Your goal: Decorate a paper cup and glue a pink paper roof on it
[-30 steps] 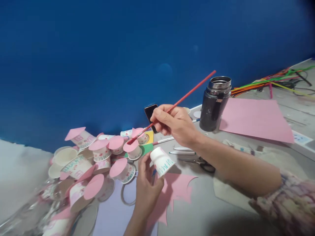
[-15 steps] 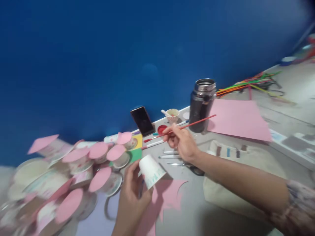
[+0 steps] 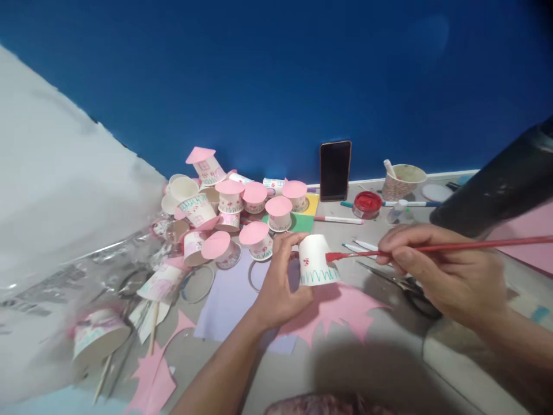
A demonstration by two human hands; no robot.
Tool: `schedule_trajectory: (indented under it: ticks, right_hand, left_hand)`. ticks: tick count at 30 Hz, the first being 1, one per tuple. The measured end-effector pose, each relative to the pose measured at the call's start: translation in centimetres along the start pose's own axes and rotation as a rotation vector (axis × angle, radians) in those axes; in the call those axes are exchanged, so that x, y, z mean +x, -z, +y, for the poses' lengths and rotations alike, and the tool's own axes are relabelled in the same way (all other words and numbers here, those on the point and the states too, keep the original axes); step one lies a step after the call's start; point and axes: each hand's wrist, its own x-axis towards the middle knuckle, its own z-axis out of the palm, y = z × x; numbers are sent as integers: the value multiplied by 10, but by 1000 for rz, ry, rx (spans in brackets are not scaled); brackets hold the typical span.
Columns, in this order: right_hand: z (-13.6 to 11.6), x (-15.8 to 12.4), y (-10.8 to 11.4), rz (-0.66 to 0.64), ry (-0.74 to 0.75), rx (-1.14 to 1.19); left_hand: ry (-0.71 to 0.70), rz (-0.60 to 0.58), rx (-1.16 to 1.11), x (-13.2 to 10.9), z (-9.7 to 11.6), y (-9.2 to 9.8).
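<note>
My left hand [image 3: 286,282] grips a white paper cup [image 3: 314,253], held upside down above the table. Green zigzag strokes run along the cup's rim, and small red marks show on its side. In my right hand [image 3: 440,271] is a paintbrush [image 3: 479,245] with a red handle, pinched near its front. The brush's red tip meets or nearly meets the cup's right side; I cannot tell whether it touches. Beneath the cup lies cut pink paper [image 3: 341,311] with jagged edges. Behind it stands an open jar of red paint [image 3: 367,204].
Several decorated cups with pink paper roofs [image 3: 254,233] crowd the left. A phone [image 3: 335,171] leans on the blue wall. A dark bottle [image 3: 496,178] rises at right, near a paper cup [image 3: 401,183] with a stick inside. Scissors [image 3: 410,285] and markers [image 3: 339,219] lie behind my hands.
The view has swung left. The brush has come down from near the paint jar to the cup's side. My left hand has turned the cup more upright, bringing its red marks into sight.
</note>
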Motion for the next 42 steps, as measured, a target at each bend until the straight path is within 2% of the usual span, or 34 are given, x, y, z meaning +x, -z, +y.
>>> schedule_trajectory:
  ticks: [4,12,23,42]
  right_hand:
    - [-5,4,2,-64,120,-66]
    - [-5,6,5,-208,174,-81]
    - [-7,5,5,-256,191,-111]
    - [-6,5,6,-236,151,-75]
  left_hand:
    - [-52,-4,57,0,1,4]
    - [-119,22,154,1,3,2]
    - [-152,8,207,1,7,2]
    - [-144,-13,196,1,10,1]
